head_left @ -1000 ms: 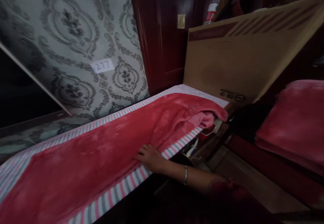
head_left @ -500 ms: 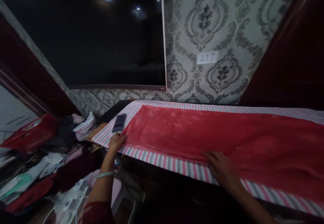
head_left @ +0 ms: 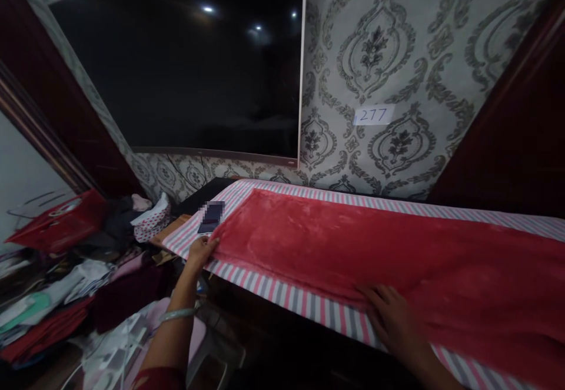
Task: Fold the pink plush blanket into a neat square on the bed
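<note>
The right hand (head_left: 395,319) is nearest to us, low on the right. It lies flat on the near edge of the red blanket (head_left: 375,255), with the fingers spread out. Its grip is wide open and holds nothing. It only presses down on the cloth.

The left hand (head_left: 200,252) is a bit farther off, on the left. It has a silver bangle (head_left: 177,315) on the wrist. The fingers curl at the near left corner of the blanket. They look like they pinch the corner, but the tips are hidden under the cloth, so I cannot tell for sure how tight that grip is.

The blanket is spread long and flat on the worktop (head_left: 282,289), which has a pink and grey striped cover. It runs from the left end far off to the right. It looks soft, fluffy and floppy. It will bend and sag when lifted, and it will not break. It seems light enough for two hands. The best places to take hold are the corners and the edges, where the cloth can be pinched.

Just past the left hand lies a dark phone (head_left: 210,218) on the striped cover. To the far left is a pile of clothes (head_left: 88,272). On the far wall hang a big dark TV (head_left: 185,66) and a small paper tag (head_left: 373,115).
</note>
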Demonstrator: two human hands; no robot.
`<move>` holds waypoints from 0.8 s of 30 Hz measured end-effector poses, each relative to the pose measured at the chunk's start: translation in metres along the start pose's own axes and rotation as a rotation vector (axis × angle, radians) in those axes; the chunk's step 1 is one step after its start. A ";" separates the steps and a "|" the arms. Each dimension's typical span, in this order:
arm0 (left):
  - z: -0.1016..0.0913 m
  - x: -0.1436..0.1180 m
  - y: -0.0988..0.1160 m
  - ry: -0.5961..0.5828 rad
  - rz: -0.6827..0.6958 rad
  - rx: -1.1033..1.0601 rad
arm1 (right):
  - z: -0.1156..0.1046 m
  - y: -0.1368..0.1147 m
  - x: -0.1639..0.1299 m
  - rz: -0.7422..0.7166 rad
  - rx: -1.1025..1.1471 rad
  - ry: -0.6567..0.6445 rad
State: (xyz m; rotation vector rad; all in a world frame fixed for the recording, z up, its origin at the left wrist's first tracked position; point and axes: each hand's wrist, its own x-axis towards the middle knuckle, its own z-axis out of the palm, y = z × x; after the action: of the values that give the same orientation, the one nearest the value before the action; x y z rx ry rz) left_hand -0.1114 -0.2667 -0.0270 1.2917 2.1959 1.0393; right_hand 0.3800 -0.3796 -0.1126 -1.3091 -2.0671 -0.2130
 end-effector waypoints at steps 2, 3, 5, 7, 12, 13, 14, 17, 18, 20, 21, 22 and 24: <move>0.001 -0.001 0.000 -0.014 0.011 -0.016 | -0.007 0.001 0.003 0.019 0.044 -0.061; 0.001 0.000 -0.001 -0.022 0.018 -0.020 | -0.012 0.002 0.007 0.030 0.073 -0.102; 0.001 0.001 -0.001 -0.028 0.022 -0.022 | -0.019 0.004 0.021 0.062 0.130 -0.175; 0.001 0.002 -0.002 -0.029 0.020 -0.016 | -0.023 0.009 0.046 0.100 0.162 -0.201; 0.004 0.001 -0.001 -0.005 0.007 0.010 | 0.003 0.028 0.136 0.029 0.191 -0.197; 0.005 -0.001 -0.001 0.003 0.005 0.018 | 0.015 0.033 0.156 0.011 0.202 -0.210; 0.006 -0.002 -0.001 0.009 0.003 0.026 | 0.028 0.038 0.174 0.009 0.210 -0.223; 0.008 -0.008 0.001 0.026 0.002 0.062 | 0.072 0.049 0.226 0.038 0.192 -0.272; 0.008 -0.010 0.002 0.033 0.006 0.093 | 0.086 0.051 0.241 0.050 0.175 -0.287; 0.010 -0.014 0.004 0.043 0.008 0.174 | 0.111 0.052 0.269 0.066 0.143 -0.301; 0.011 -0.016 0.005 0.043 0.004 0.213 | 0.123 0.051 0.282 0.076 0.133 -0.301; 0.012 -0.017 0.005 0.040 -0.003 0.241 | 0.133 0.050 0.295 0.088 0.128 -0.299; 0.013 -0.019 0.006 0.038 -0.014 0.256 | 0.152 0.047 0.317 0.122 0.138 -0.304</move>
State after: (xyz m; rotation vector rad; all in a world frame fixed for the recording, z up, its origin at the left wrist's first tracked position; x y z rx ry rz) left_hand -0.0901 -0.2764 -0.0321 1.3699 2.4250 0.8033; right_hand 0.2659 -0.0515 -0.0430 -1.4465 -2.1944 0.1917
